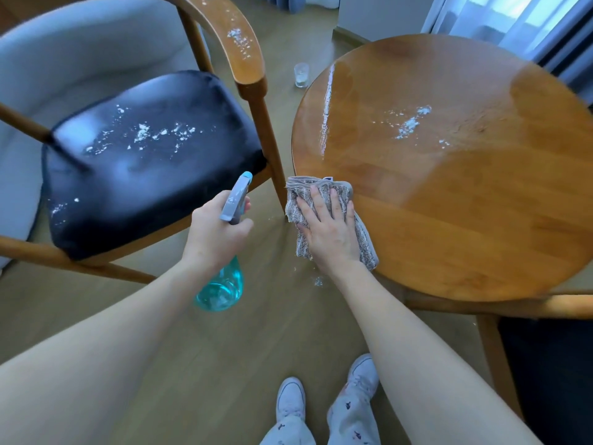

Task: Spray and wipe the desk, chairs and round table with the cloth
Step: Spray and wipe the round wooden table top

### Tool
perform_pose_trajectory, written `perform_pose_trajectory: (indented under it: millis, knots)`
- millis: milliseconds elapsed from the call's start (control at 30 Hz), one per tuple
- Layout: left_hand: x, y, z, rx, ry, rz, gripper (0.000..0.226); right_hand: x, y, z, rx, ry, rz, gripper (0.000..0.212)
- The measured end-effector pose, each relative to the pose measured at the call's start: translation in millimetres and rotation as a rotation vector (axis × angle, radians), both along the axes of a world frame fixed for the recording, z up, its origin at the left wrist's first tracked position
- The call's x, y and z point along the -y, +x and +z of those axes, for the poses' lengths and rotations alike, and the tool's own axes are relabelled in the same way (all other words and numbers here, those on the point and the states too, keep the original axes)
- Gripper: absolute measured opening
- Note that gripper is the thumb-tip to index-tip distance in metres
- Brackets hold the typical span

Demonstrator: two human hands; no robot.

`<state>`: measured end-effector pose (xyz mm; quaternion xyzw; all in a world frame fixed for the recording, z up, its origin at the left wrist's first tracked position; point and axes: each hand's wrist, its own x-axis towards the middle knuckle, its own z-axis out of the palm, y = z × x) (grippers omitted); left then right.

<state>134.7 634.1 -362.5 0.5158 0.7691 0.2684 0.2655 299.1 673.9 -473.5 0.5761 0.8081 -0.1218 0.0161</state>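
Our right hand (330, 232) lies flat with straight, spread fingers on the grey cloth (324, 220), pressing it onto the near left edge of the round wooden tabletop (465, 194), where a wet sheen and white specks (409, 123) sit further in. Our left hand (218, 232) curls around the neck of the spray bottle (224, 277), teal liquid in its body and the grey nozzle aimed toward the chair (144, 162) just beside the table. We see white specks across the chair's dark seat and on its wooden armrest (239, 43), and a small glass (301, 75) standing on the floor (224, 348) beyond.
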Motion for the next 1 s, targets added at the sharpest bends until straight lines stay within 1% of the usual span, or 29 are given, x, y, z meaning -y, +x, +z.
perform_pose_trajectory:
  millis: [200,333,467,567,667,767,1000]
  knots:
    - [-7,9,2,0.011,0.008,-0.065,0.022,1,25,-1,0.01,-0.006,-0.028,0.055]
    - [-17,28,4,0.027,0.01,-0.112,0.018,5,54,4,-0.01,-0.011,-0.188,0.056]
    - [-30,56,8,0.098,0.02,-0.177,0.013,7,99,4,0.063,-0.066,-0.306,0.053]
    - [-39,78,9,0.13,0.045,-0.235,0.027,12,125,5,0.078,-0.058,-0.378,0.054]
    - [-51,98,9,0.129,0.03,-0.269,0.014,13,149,4,0.069,-0.061,-0.46,0.053]
    - [-66,115,9,0.122,0.028,-0.294,0.018,7,172,3,0.069,-0.055,-0.503,0.053]
    - [-114,151,15,0.091,0.054,-0.294,0.015,-30,214,8,0.121,-0.089,-0.572,0.055]
